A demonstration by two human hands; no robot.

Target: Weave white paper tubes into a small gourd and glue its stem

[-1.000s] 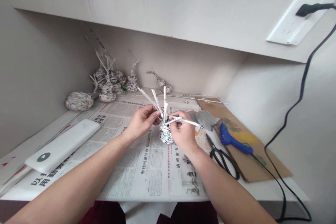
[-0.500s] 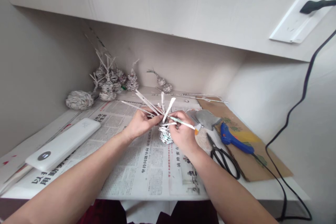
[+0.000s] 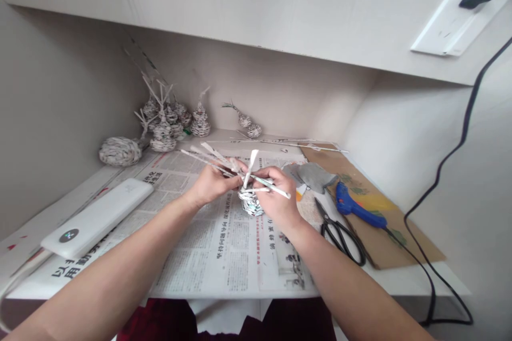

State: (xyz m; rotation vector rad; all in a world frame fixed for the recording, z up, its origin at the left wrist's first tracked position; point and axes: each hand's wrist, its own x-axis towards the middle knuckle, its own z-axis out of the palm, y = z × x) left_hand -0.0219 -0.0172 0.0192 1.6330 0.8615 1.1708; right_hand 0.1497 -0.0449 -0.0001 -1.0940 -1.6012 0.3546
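Observation:
A small round piece woven from rolled newspaper strips (image 3: 250, 203) stands over the newspaper (image 3: 200, 240), several loose paper strips (image 3: 252, 162) sticking out of its top. My left hand (image 3: 218, 184) is closed at its upper left side, thumb and fingers pinching strips that fan out to the left. On the right, my right hand (image 3: 278, 197) wraps round the woven body, with a strip passing over its fingers toward the lower right. The fingertips of both hands are partly hidden among the strips.
Several finished woven gourd shapes (image 3: 163, 136) stand at the back left. A white power bank (image 3: 100, 216) lies on the left. Black scissors (image 3: 340, 234), a blue glue gun (image 3: 356, 208) with its cable, a grey cloth (image 3: 312, 177) and a cardboard sheet (image 3: 416, 253) lie on the right.
The left-hand strips have swung further left and lower, and an upright strip has tilted less to the right. Both hands still hold the woven piece and strips.

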